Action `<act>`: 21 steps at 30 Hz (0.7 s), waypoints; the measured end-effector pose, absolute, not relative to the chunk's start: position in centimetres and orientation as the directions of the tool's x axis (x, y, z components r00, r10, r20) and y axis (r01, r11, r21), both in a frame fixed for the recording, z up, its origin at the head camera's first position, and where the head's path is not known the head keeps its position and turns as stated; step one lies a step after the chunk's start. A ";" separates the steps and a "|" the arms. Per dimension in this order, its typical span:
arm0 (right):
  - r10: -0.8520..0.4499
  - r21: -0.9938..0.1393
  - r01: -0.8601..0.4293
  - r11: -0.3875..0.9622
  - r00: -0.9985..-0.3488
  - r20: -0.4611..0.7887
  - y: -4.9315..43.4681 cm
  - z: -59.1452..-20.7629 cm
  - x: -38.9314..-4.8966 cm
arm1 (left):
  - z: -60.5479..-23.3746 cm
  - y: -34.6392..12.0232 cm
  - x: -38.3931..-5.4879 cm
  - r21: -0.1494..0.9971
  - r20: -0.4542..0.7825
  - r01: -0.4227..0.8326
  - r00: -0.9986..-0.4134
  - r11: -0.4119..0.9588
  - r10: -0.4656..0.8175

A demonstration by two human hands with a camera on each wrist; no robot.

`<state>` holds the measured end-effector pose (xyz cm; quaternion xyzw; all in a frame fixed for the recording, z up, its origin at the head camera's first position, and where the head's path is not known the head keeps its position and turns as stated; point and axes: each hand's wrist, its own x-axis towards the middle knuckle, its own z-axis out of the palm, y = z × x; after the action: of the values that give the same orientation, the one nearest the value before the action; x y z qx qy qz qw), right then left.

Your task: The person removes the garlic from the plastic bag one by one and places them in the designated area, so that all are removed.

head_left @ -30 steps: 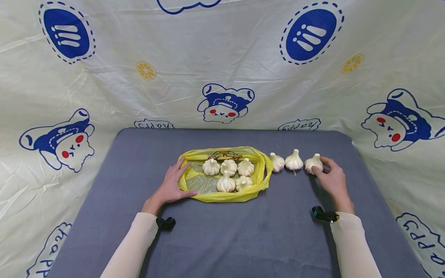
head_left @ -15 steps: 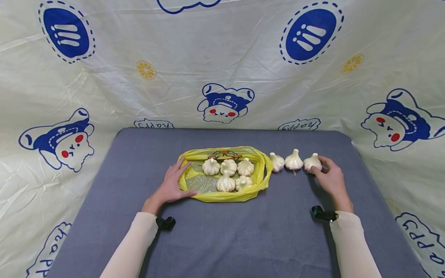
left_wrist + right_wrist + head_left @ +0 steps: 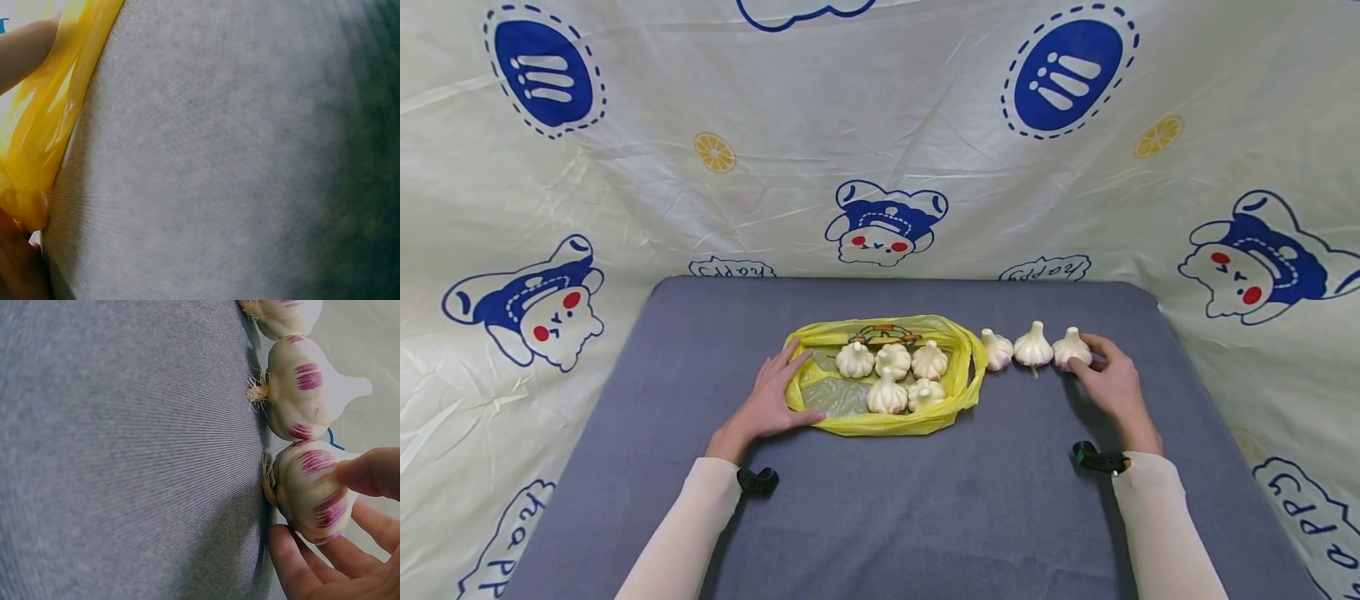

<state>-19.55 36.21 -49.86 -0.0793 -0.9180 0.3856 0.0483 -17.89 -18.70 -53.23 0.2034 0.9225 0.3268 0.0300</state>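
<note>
My right hand [image 3: 1116, 387] pinches a garlic bulb [image 3: 1067, 348] between thumb and fingers. In the right wrist view this purple-streaked bulb [image 3: 315, 490] sits on the cloth, touching or nearly touching its neighbour. Two more garlic bulbs, a middle one [image 3: 1033, 346] and a left one [image 3: 997, 350], continue the row toward the bag. Spread wide, my left hand [image 3: 766, 400] rests against the left end of a yellow plastic bag [image 3: 887, 427]. Inside the bag lie several garlic bulbs [image 3: 892, 362]. In the left wrist view a finger lies against the yellow plastic [image 3: 59, 112].
A grey-blue cloth [image 3: 917, 508] covers the table. Behind and beside it hangs a pale printed curtain [image 3: 775, 217]. The bag's right edge [image 3: 977, 375] lies close to the left bulb of the row.
My right hand has slid its garlic bulb slightly left, closing the gap to the middle bulb. The left hand and the bag have stayed put.
</note>
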 end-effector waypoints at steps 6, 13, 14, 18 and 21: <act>0.180 -0.708 0.116 0.696 -0.984 0.016 36.2 -49.9 -19.6 | -53.2 -18.7 -17.8 0.619 0.081 0.355 -0.916 0.700 0.393; 0.167 -0.706 0.101 0.701 -0.986 0.024 36.4 -49.9 -19.4 | -53.4 -18.6 -17.8 0.615 0.082 0.359 -0.915 0.702 0.396; 0.165 -0.707 0.098 0.701 -0.986 0.026 36.4 -49.9 -19.3 | -53.4 -18.6 -17.8 0.615 0.079 0.357 -0.915 0.704 0.395; 0.155 -0.712 0.090 0.696 -0.988 0.026 36.5 -49.7 -19.1 | -53.4 -18.7 -17.9 0.618 0.066 0.347 -0.917 0.705 0.393; 0.157 -0.714 0.097 0.693 -0.988 0.017 36.7 -49.7 -19.0 | -53.5 -18.7 -17.9 0.619 0.067 0.347 -0.917 0.705 0.393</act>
<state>-18.99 36.67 -49.66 -0.0690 -0.9192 0.3857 0.0384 -17.89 -18.69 -53.47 0.2003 0.9227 0.3276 0.0351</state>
